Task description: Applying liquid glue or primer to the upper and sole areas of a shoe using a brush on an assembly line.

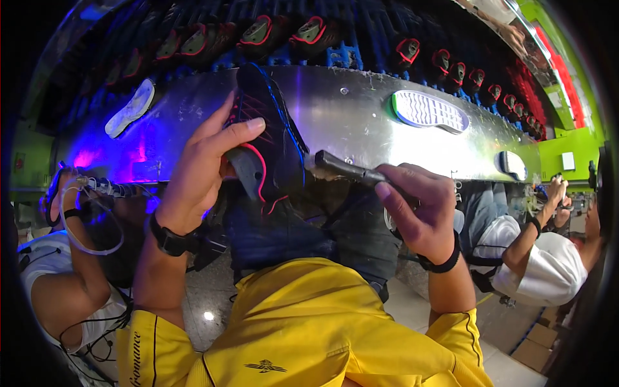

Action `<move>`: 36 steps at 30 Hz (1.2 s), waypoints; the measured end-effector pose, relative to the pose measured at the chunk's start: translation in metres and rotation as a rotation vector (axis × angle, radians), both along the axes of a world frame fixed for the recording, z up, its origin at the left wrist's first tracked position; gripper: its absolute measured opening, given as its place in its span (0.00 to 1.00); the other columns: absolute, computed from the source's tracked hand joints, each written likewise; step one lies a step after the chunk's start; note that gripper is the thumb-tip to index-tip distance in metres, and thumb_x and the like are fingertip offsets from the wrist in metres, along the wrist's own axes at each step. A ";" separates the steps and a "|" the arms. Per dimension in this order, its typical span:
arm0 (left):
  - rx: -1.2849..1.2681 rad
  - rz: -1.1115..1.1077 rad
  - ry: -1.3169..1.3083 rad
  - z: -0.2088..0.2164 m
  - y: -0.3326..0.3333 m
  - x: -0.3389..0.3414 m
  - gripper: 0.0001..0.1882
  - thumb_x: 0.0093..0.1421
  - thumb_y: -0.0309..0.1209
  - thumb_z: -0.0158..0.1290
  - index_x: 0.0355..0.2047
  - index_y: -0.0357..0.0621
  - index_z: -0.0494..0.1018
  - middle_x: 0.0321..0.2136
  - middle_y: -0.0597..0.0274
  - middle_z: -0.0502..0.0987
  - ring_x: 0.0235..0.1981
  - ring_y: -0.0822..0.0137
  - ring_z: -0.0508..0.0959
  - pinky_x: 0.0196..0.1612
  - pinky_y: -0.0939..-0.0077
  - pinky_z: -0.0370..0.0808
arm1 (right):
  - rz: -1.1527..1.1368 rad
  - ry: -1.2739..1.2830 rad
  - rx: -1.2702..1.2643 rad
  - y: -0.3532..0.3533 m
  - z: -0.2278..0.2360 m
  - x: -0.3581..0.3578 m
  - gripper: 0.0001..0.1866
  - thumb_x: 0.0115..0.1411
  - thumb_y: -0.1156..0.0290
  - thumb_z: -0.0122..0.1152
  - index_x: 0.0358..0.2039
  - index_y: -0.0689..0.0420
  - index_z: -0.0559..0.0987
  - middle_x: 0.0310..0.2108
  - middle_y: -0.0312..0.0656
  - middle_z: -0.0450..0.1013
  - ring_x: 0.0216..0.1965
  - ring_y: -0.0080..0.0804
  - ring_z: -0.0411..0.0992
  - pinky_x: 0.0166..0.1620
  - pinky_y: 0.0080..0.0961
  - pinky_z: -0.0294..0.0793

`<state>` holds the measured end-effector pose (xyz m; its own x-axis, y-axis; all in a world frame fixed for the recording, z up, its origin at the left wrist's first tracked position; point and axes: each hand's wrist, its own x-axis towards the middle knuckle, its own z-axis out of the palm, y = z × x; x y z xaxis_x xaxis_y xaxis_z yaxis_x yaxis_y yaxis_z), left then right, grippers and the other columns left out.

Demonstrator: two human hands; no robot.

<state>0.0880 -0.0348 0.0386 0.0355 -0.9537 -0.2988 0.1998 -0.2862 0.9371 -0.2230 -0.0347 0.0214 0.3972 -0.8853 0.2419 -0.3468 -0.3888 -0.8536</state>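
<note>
My left hand (209, 155) is closed round a black shoe upper (284, 129) with a red-edged collar, a grey form inside it and a blue line along its lower edge. The upper is tilted on its side, toe pointing away from me, above the near edge of the metal bench. In my right hand (416, 203) is a dark-handled brush (351, 169), its head pointing left toward the upper. A small gap appears between the brush head and the blue line. My left palm is hidden behind the upper.
On the metal bench (322, 97) lie a white sole (131, 108) at left, a white ribbed sole (430, 111) at right and another sole (513, 165) farther right. Rows of red-collared shoe uppers (258, 32) stand on blue racks behind. Co-workers sit left (71, 277) and right (535, 258).
</note>
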 end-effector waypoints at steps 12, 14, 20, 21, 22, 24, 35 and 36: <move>0.244 0.098 -0.038 -0.003 -0.002 -0.003 0.20 0.73 0.51 0.58 0.43 0.47 0.82 0.26 0.68 0.84 0.19 0.74 0.81 0.18 0.84 0.71 | 0.005 0.015 -0.362 -0.039 0.026 -0.007 0.13 0.57 0.77 0.72 0.44 0.66 0.87 0.25 0.46 0.78 0.20 0.36 0.75 0.25 0.29 0.71; 0.281 -0.055 0.054 0.004 0.002 0.001 0.24 0.76 0.50 0.54 0.56 0.42 0.79 0.35 0.49 0.87 0.26 0.65 0.87 0.18 0.77 0.76 | 0.010 0.017 -0.399 -0.046 0.026 -0.010 0.14 0.57 0.77 0.73 0.44 0.65 0.87 0.25 0.45 0.79 0.20 0.35 0.75 0.25 0.29 0.72; 0.150 -0.107 0.049 0.001 0.022 -0.008 0.22 0.78 0.45 0.50 0.64 0.48 0.70 0.38 0.50 0.84 0.22 0.62 0.84 0.18 0.84 0.69 | 0.072 0.050 -0.514 -0.061 0.034 -0.012 0.13 0.56 0.76 0.73 0.42 0.64 0.88 0.24 0.44 0.78 0.21 0.35 0.75 0.26 0.29 0.72; 0.149 -0.117 0.052 -0.001 0.021 -0.007 0.22 0.78 0.45 0.50 0.64 0.48 0.70 0.38 0.50 0.84 0.22 0.62 0.84 0.18 0.84 0.69 | 0.075 0.051 -0.526 -0.063 0.033 -0.013 0.13 0.56 0.76 0.74 0.42 0.64 0.88 0.24 0.44 0.78 0.21 0.35 0.75 0.26 0.29 0.72; 0.289 -0.105 0.220 -0.005 0.019 -0.003 0.22 0.79 0.43 0.48 0.66 0.49 0.67 0.40 0.49 0.83 0.22 0.61 0.84 0.17 0.85 0.69 | 0.066 0.058 -0.526 -0.065 0.032 -0.012 0.13 0.56 0.76 0.74 0.42 0.64 0.88 0.24 0.44 0.78 0.21 0.35 0.75 0.26 0.29 0.72; 0.432 -0.101 0.388 -0.008 0.017 -0.001 0.22 0.79 0.41 0.47 0.69 0.50 0.65 0.42 0.47 0.82 0.21 0.59 0.84 0.16 0.85 0.68 | 0.066 0.003 -0.544 -0.069 0.027 -0.011 0.13 0.55 0.75 0.74 0.42 0.64 0.88 0.24 0.44 0.78 0.20 0.35 0.74 0.25 0.29 0.72; 0.663 -0.184 0.810 -0.024 0.029 -0.013 0.27 0.80 0.55 0.37 0.51 0.43 0.73 0.31 0.41 0.81 0.20 0.57 0.84 0.14 0.80 0.71 | 0.055 -0.125 -0.466 -0.073 0.002 -0.017 0.16 0.58 0.70 0.74 0.43 0.67 0.89 0.27 0.46 0.80 0.23 0.32 0.76 0.29 0.26 0.74; 0.666 -0.186 0.808 -0.024 0.030 -0.014 0.27 0.80 0.55 0.37 0.51 0.43 0.73 0.31 0.41 0.81 0.20 0.57 0.84 0.14 0.80 0.71 | 0.060 -0.147 -0.438 -0.072 -0.001 -0.017 0.16 0.59 0.70 0.74 0.43 0.67 0.89 0.27 0.46 0.80 0.23 0.31 0.76 0.29 0.26 0.74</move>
<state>0.0743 -0.0045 0.0146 -0.5357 -0.5595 -0.6324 0.5933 -0.7823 0.1895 -0.2404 -0.1067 0.0205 0.3784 -0.6632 0.6457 -0.1999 -0.7397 -0.6426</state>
